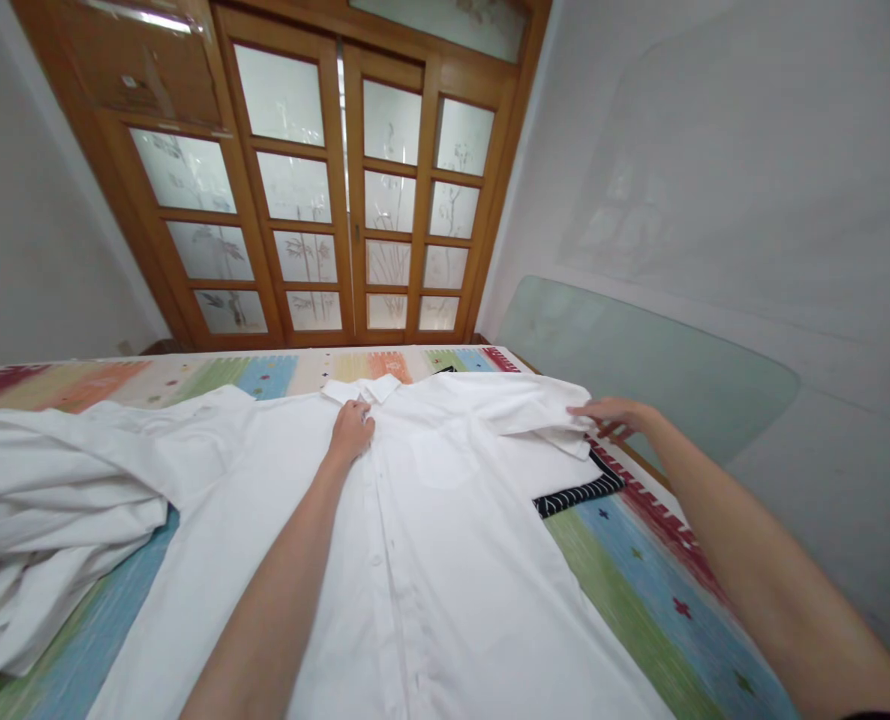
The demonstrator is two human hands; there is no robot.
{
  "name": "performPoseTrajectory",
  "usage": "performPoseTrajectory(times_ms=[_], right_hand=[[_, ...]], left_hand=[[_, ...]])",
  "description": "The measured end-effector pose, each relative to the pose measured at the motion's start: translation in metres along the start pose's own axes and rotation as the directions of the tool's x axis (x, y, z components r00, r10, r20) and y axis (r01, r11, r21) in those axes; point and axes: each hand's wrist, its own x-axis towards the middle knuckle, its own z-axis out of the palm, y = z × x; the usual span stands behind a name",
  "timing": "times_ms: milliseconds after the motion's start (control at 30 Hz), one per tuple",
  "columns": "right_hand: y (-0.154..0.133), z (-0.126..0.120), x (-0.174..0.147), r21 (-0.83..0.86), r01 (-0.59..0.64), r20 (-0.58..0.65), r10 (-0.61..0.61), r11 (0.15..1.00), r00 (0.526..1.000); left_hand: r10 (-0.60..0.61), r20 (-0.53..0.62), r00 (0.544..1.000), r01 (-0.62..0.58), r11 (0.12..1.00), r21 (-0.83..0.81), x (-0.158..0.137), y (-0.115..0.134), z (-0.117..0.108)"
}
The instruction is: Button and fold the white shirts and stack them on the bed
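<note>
A white button-up shirt (445, 520) lies front up and spread out, collar (362, 390) away from me and button band down its middle. Just below the collar, my left hand (352, 430) is closed, fingers curled on the cloth at the top of the band. At the far right, my right hand (611, 414) has the end of the short sleeve (542, 402) between its fingers. Under that sleeve, white cloth with black striped trim (581, 493) sticks out. More white clothing (47, 520) is heaped on the left, partly against the shirt's other sleeve.
The shirt rests on a bed-like surface with a colourful striped cover (662, 590). A pale green, rounded panel (640, 360) stands along the right wall (790, 200). Wooden doors with frosted panes (302, 190) close off the far side.
</note>
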Motion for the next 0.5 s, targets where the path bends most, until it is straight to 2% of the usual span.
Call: performPoseTrajectory(times_ms=[100,167,200,233,267,300,367,433,467,500], right_hand=[[0.004,0.003,-0.007,0.189,-0.030,0.150,0.001,0.982,0.989],[-0.006,0.002,-0.009,0.223,0.006,0.030,-0.013,0.975,0.999],[-0.013,0.001,-0.010,0.193,0.021,-0.083,-0.005,0.981,0.997],[-0.023,0.000,-0.010,0.138,0.027,-0.225,0.004,0.990,0.974],[-0.034,-0.001,-0.012,0.054,0.034,-0.376,-0.011,0.998,0.927],[-0.046,-0.001,-0.014,-0.051,0.049,-0.528,-0.069,0.997,0.846],[-0.071,0.004,-0.022,-0.251,0.106,-0.688,-0.254,0.962,0.680],[-0.094,0.020,-0.034,-0.480,0.213,-0.666,-0.511,0.851,0.544],[-0.103,0.031,-0.040,-0.597,0.284,-0.573,-0.647,0.750,0.503],[-0.111,0.045,-0.046,-0.692,0.360,-0.433,-0.759,0.626,0.487]], left_hand=[[0.001,0.003,1.000,-0.001,1.000,-0.002,0.000,0.001,0.000],[0.006,0.004,1.000,-0.006,1.000,-0.001,0.000,0.002,-0.001],[0.008,0.004,1.000,-0.008,1.000,-0.001,0.000,0.002,-0.001],[0.010,0.004,1.000,-0.010,1.000,-0.001,-0.001,0.003,-0.002],[0.012,0.003,1.000,-0.012,1.000,-0.001,-0.001,0.003,-0.002],[0.013,0.002,1.000,-0.013,1.000,0.000,-0.002,0.003,-0.003],[0.015,-0.002,1.000,-0.015,1.000,-0.009,-0.002,0.003,-0.003],[0.031,-0.014,0.999,-0.032,0.998,-0.049,-0.003,0.003,-0.004],[0.044,-0.025,0.999,-0.046,0.996,-0.082,-0.003,0.003,-0.004],[0.055,-0.037,0.998,-0.059,0.991,-0.118,-0.003,0.002,-0.004]])
